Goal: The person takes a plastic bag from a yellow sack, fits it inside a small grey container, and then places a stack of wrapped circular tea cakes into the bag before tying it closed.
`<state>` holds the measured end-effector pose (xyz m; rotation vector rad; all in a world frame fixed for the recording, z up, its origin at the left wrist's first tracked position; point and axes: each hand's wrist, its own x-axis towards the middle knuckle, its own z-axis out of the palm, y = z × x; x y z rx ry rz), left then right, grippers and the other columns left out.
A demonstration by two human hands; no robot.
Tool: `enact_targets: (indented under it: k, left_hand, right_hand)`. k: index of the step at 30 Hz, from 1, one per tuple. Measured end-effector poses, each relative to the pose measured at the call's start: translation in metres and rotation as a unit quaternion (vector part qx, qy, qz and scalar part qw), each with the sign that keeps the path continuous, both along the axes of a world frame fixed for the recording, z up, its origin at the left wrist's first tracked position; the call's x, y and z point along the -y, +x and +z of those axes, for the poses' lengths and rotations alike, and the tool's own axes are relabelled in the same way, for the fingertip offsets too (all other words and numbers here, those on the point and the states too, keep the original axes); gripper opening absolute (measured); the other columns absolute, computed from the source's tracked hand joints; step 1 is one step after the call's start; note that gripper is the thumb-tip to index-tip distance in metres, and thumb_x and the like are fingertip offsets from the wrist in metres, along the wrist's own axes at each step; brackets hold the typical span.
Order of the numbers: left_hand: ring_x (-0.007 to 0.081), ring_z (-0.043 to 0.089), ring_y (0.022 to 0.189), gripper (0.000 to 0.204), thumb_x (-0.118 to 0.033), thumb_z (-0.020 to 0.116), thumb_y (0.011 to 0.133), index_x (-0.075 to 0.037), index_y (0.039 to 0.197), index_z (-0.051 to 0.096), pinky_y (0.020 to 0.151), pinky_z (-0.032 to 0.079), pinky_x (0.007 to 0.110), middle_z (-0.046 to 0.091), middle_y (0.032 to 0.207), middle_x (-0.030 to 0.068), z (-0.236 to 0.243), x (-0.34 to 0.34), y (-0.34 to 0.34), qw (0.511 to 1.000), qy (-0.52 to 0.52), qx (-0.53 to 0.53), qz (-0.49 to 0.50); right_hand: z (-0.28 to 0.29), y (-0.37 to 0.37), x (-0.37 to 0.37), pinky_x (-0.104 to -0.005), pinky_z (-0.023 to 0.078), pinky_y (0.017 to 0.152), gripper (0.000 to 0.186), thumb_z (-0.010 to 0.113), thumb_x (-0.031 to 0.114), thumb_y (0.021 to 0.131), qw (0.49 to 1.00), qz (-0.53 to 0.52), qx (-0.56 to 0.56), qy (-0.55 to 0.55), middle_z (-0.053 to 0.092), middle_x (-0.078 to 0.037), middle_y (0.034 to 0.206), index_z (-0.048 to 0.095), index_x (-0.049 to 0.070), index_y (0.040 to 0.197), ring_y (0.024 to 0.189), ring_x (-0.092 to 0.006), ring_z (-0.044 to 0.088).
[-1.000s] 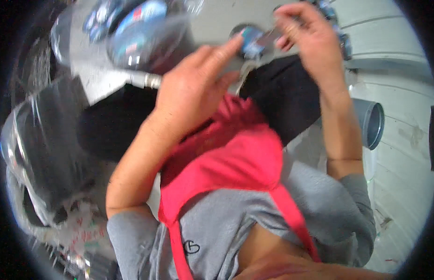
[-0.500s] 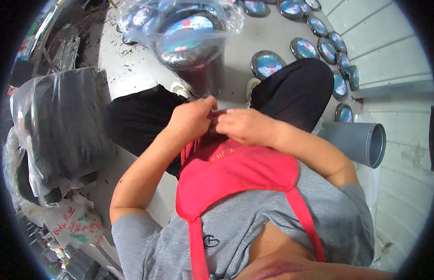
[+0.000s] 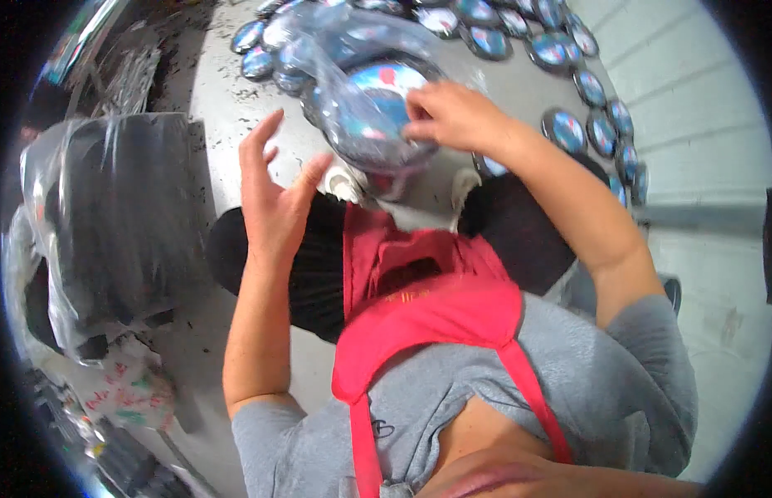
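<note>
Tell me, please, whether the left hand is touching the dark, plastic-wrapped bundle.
Apart: the head view shows a strip of grey floor between the left hand and the dark, plastic-wrapped bundle.

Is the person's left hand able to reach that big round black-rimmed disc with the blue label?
Probably yes. The left hand looks open and empty beside the disc, with nothing solid seen between them, though crinkly clear plastic film covers part of it.
</note>
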<state>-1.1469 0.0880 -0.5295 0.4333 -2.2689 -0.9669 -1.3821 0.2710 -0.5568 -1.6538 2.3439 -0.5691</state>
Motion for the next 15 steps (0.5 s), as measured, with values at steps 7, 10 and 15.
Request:
enact_targets:
  k: [7, 10, 15]
  left_hand:
    - [0.0392, 0.028, 0.151, 0.125, -0.052, 0.089, 0.069, 0.001, 0.159, 0.022, 0.123, 0.026, 0.046, 0.028, 0.162, 0.0252, -0.056, 0.069, -0.108, 0.980, -0.108, 0.081, -0.147]
    - [0.0440, 0.031, 0.149, 0.122, -0.055, 0.088, 0.067, 0.001, 0.157, 0.028, 0.122, 0.028, 0.047, 0.032, 0.160, 0.0260, -0.038, 0.062, -0.140, 0.955, -0.223, 0.035, -0.194]
    - [0.0307, 0.050, 0.138, 0.047, -0.023, 0.076, 0.088, -0.019, 0.134, 0.066, 0.121, 0.031, 0.052, 0.057, 0.145, 0.0116, -0.031, 0.058, -0.153, 0.927, -0.247, 0.070, -0.275]
  right_hand:
    - [-0.067, -0.030, 0.020, -0.0511, 0.056, 0.079, 0.029, 0.068, 0.035, 0.091, 0.990, 0.065, -0.116, 0.039, 0.070, -0.016, 0.103, 0.065, 0.009, 0.104, 0.098, -0.0382, 0.069]
    - [-0.060, -0.020, 0.026, -0.0510, 0.056, 0.076, 0.021, 0.062, 0.029, 0.093, 0.991, 0.008, -0.071, 0.110, 0.070, -0.016, 0.102, 0.063, 0.012, 0.106, 0.095, -0.0381, 0.069]
    - [0.054, -0.015, 0.006, -0.0466, 0.052, 0.073, 0.013, 0.064, 0.024, 0.094, 0.998, -0.030, 0.052, -0.024, 0.069, -0.013, 0.092, 0.061, 0.011, 0.096, 0.088, -0.0369, 0.067]
